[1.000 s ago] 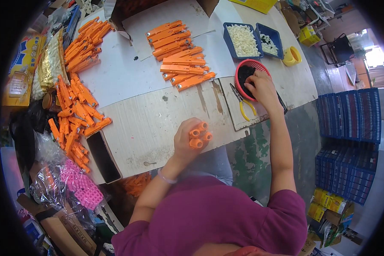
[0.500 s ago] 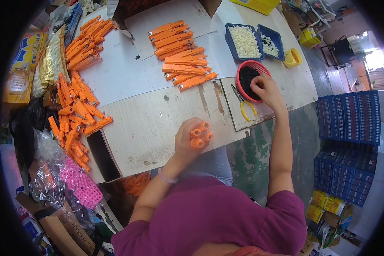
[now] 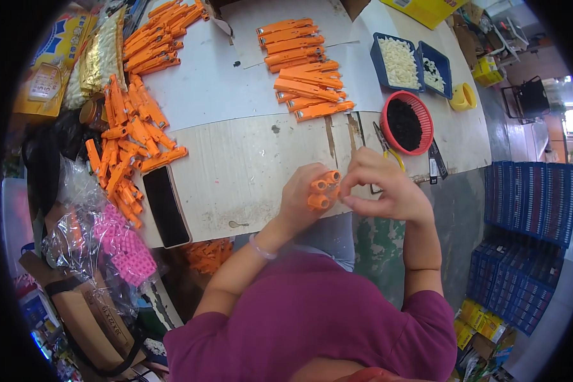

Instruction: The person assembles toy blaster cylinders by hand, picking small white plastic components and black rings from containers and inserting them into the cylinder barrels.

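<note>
My left hand (image 3: 299, 196) is wrapped round a bunch of orange plastic parts (image 3: 320, 202), held over the table's front edge with their round hollow ends showing. Close beside those ends is my right hand (image 3: 391, 191), its thumb and forefinger pinched together; whatever sits between the fingertips is too small to make out. Beyond it stands a red plastic basket (image 3: 430, 127) of small black pieces (image 3: 404, 121). Yellow-handled pliers (image 3: 396, 157) lie beside the basket, partly hidden by my right hand.
Several orange parts lie in a row (image 3: 299, 70) at mid-table, with more piled on the left (image 3: 134, 130). Two blue trays (image 3: 377, 63) hold small white pieces. A phone (image 3: 165, 207) rests at the left edge. Blue stacked crates (image 3: 528, 204) stand on the floor at right.
My right hand has come out of the red basket and moved left and nearer, up to the orange parts in my left hand. My left hand keeps its hold. The whole view has shifted.
</note>
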`<state>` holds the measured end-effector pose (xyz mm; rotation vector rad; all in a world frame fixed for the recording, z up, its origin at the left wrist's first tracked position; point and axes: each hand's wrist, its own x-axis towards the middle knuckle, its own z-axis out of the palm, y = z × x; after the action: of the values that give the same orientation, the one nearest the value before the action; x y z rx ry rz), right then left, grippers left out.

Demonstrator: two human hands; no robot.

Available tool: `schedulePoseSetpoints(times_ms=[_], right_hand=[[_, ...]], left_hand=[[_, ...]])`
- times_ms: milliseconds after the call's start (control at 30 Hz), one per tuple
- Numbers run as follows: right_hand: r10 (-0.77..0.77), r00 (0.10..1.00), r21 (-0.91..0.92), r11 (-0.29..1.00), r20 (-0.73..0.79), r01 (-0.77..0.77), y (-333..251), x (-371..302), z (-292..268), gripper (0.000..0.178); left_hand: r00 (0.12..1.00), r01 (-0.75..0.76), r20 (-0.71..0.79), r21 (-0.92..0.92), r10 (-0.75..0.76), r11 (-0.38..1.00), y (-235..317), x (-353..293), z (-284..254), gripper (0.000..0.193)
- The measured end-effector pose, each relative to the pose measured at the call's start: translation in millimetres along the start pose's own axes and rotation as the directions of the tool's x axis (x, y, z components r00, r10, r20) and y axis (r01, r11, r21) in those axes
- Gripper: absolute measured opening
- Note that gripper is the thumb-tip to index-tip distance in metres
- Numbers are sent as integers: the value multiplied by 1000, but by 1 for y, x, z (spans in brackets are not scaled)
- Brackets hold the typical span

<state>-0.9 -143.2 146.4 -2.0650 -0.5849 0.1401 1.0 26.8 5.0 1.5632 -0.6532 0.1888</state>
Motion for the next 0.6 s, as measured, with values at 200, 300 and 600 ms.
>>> schedulePoseSetpoints(times_ms=[200,300,600], right_hand=[[-124,987,-334,930,107,153,-15,9,14,15],[-134,976,-532,822,169,205,-24,12,17,14],[-88,951,-684,675,298,277,-41,9,16,17]], left_hand=[[998,-63,11,50,62,997,1,2,-3,58],[999,-50,10,2,50,999,-1,0,-3,59],[995,-99,1,53,99,994,-3,0,-2,55]])
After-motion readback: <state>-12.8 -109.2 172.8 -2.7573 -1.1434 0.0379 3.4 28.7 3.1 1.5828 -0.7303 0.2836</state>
